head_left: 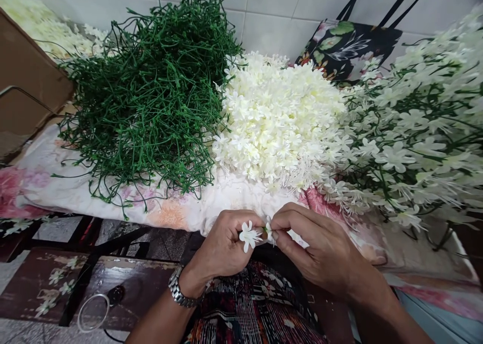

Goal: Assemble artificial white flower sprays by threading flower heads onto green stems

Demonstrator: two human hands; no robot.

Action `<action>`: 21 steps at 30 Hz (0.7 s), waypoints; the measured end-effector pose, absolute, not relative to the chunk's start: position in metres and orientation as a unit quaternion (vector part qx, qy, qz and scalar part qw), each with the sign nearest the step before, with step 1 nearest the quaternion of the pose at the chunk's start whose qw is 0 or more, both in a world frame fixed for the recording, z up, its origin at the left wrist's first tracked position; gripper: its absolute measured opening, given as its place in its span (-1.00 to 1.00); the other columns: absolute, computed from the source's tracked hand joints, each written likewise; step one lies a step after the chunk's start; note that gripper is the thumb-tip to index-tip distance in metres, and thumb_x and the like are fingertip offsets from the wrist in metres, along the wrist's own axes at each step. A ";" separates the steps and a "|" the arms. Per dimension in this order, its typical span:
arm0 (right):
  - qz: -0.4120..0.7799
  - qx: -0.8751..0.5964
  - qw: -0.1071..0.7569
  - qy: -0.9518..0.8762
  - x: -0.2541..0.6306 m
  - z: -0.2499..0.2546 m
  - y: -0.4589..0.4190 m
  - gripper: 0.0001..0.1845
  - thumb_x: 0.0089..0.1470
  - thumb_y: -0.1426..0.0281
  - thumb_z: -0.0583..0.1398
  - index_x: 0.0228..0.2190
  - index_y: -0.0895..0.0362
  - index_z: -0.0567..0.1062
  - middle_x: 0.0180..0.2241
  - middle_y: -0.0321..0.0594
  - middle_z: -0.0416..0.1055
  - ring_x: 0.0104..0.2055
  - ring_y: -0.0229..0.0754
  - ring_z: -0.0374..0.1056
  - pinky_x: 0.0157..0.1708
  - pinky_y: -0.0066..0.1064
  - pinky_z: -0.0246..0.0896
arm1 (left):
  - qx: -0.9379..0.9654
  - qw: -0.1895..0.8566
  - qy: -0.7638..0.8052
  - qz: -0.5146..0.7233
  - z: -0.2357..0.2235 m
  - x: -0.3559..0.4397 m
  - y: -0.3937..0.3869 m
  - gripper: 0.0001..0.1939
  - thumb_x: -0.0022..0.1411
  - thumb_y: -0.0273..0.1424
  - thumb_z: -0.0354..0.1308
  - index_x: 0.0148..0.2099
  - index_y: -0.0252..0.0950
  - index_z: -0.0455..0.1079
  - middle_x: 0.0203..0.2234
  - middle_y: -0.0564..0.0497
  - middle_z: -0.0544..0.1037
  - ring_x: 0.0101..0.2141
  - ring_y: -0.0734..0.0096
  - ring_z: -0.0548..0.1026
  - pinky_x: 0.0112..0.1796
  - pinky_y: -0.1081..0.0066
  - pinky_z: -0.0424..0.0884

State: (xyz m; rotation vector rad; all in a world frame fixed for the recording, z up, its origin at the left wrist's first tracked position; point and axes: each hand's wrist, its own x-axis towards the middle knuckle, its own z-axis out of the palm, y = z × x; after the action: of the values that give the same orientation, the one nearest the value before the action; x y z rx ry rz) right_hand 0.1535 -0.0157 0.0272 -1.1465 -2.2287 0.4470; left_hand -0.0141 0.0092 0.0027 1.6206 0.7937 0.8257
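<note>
My left hand [230,243], with a metal watch at the wrist, is closed around an artificial flower stem that its fingers mostly hide. A white artificial flower [249,236] shows at its thumb side. Close beside it, my right hand [313,243] pinches a second small white flower [269,230], at a bit of green stem between the two hands. Beyond the hands lies a heap of loose white blossoms [279,117]. To its left is a tangled pile of green plastic stems [158,92]. Stems bearing white flowers [411,148] are heaped at the right.
A floral cloth [173,210] covers the work surface. At the left stands a cardboard box [30,87]; a black floral bag [347,50] leans against the tiled wall [271,7]. Below left is a dark wooden bench [128,278] with a white ring [93,313] near its front.
</note>
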 end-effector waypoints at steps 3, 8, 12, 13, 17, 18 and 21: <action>0.176 -0.447 0.294 -0.826 0.153 0.025 -0.017 -0.85 0.13 0.59 0.03 -0.43 0.15 0.30 -0.51 -0.31 0.32 -0.46 -0.37 0.26 -0.45 -0.56 0.18 | 0.693 0.540 0.331 0.345 0.003 -0.014 0.009 -0.81 0.02 -0.55 -0.06 -0.59 -0.29 0.10 -0.69 0.16 0.14 -0.60 0.57 0.11 -0.57 0.53 0.05; 0.189 -0.460 0.299 -0.815 0.154 0.023 -0.019 -0.87 0.13 0.56 0.03 -0.41 0.13 0.30 -0.51 -0.32 0.33 -0.49 -0.36 0.27 -0.48 -0.56 0.19 | 0.707 0.527 0.323 0.344 0.001 -0.013 0.009 -0.79 0.03 -0.58 -0.07 -0.59 -0.28 0.06 -0.70 0.15 0.14 -0.60 0.56 0.13 -0.55 0.52 0.07; 0.191 -0.473 0.303 -0.805 0.154 0.022 -0.021 -0.86 0.13 0.56 0.03 -0.42 0.12 0.29 -0.53 -0.33 0.31 -0.50 -0.36 0.26 -0.50 -0.55 0.18 | 0.714 0.516 0.313 0.355 0.001 -0.013 0.009 -0.79 0.02 -0.58 -0.07 -0.59 -0.27 0.04 -0.70 0.16 0.13 -0.61 0.55 0.13 -0.54 0.52 0.07; 0.192 -0.478 0.302 -0.802 0.153 0.021 -0.022 -0.86 0.12 0.56 0.03 -0.42 0.12 0.29 -0.53 -0.33 0.31 -0.50 -0.35 0.26 -0.50 -0.54 0.18 | 0.715 0.513 0.312 0.359 0.001 -0.013 0.009 -0.79 0.01 -0.58 -0.07 -0.60 -0.27 0.04 -0.71 0.16 0.13 -0.61 0.55 0.13 -0.54 0.51 0.07; 0.196 -0.478 0.309 -0.799 0.153 0.018 -0.023 -0.88 0.13 0.56 0.04 -0.40 0.13 0.29 -0.52 -0.32 0.30 -0.49 -0.36 0.26 -0.49 -0.55 0.17 | 0.714 0.510 0.324 0.353 0.001 -0.012 0.009 -0.81 0.01 -0.57 -0.06 -0.60 -0.28 0.11 -0.71 0.14 0.17 -0.62 0.55 0.15 -0.55 0.51 0.09; 0.195 -0.476 0.311 -0.799 0.153 0.017 -0.023 -0.88 0.13 0.56 0.04 -0.40 0.13 0.29 -0.52 -0.32 0.30 -0.49 -0.36 0.26 -0.49 -0.55 0.17 | 0.714 0.511 0.328 0.349 0.000 -0.012 0.008 -0.82 0.01 -0.57 -0.07 -0.59 -0.29 0.15 -0.70 0.14 0.19 -0.61 0.54 0.16 -0.55 0.51 0.10; 0.194 -0.476 0.314 -0.798 0.153 0.016 -0.023 -0.87 0.14 0.57 0.03 -0.40 0.14 0.30 -0.51 -0.32 0.30 -0.49 -0.36 0.24 -0.49 -0.56 0.15 | 0.710 0.514 0.336 0.344 -0.001 -0.011 0.008 -0.84 0.01 -0.56 -0.07 -0.56 -0.31 0.22 -0.68 0.11 0.27 -0.60 0.53 0.22 -0.54 0.50 0.13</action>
State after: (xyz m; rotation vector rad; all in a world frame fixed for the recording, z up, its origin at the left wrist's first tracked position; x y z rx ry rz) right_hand 0.1530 -0.0226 0.0163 -1.2561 -2.1042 0.5103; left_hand -0.0110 0.0078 -0.0010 1.7078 0.8071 0.8268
